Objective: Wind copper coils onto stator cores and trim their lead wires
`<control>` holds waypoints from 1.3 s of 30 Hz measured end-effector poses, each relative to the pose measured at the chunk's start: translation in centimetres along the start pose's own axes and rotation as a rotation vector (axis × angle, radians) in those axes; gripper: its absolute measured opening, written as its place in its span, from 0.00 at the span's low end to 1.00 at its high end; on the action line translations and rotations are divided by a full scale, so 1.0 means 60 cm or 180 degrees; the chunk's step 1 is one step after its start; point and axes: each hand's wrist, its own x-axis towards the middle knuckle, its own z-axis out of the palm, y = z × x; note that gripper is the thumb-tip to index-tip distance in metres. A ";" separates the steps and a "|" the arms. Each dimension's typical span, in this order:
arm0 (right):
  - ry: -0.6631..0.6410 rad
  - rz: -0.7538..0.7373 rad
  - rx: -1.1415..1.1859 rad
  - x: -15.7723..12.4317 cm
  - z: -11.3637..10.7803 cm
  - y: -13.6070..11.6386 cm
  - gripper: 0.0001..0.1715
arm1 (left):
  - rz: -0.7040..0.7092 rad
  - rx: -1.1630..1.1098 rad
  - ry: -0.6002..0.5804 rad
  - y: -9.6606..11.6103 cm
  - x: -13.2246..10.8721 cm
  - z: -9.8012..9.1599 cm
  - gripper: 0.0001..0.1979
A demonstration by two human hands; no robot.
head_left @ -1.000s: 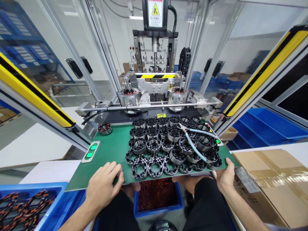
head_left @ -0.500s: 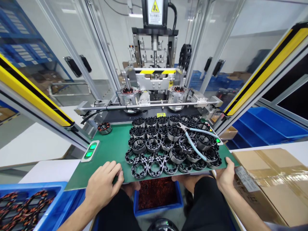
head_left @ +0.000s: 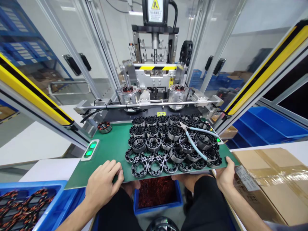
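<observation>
My left hand (head_left: 104, 180) rests on the front edge of the green worktop (head_left: 109, 154), its fingers loosely curled and nothing visible in them. At the worktop's front right corner, my right hand (head_left: 226, 175) holds the edge, thumb on top and the other fingers hidden below. Between the hands stand several rows of black and silver motor stator cores (head_left: 153, 143), partly stacked. Diagonal cutters (head_left: 196, 144) with light blue handles lie open on top of the stack. One stator wound with copper (head_left: 104, 127) sits alone at the back left.
Behind the worktop is a winding machine (head_left: 155, 80) with two metal cylinders (head_left: 178, 98) holding stators. Yellow-black posts (head_left: 36, 91) flank it. A blue bin of wound stators (head_left: 31, 205) is at left, a taped carton (head_left: 271, 179) at right. A blue crate (head_left: 157, 210) sits below.
</observation>
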 end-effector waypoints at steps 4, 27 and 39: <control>0.0011 0.0025 -0.0014 -0.002 0.001 -0.001 0.24 | 0.0002 0.0002 0.0011 -0.001 0.000 0.000 0.14; 0.0099 0.0030 0.0044 -0.012 0.013 -0.010 0.22 | -0.0031 -0.0060 0.0015 0.003 0.003 -0.004 0.14; -0.0015 0.0023 0.0015 -0.001 0.001 0.000 0.25 | -0.0140 -0.0103 -0.0099 -0.001 -0.005 0.002 0.15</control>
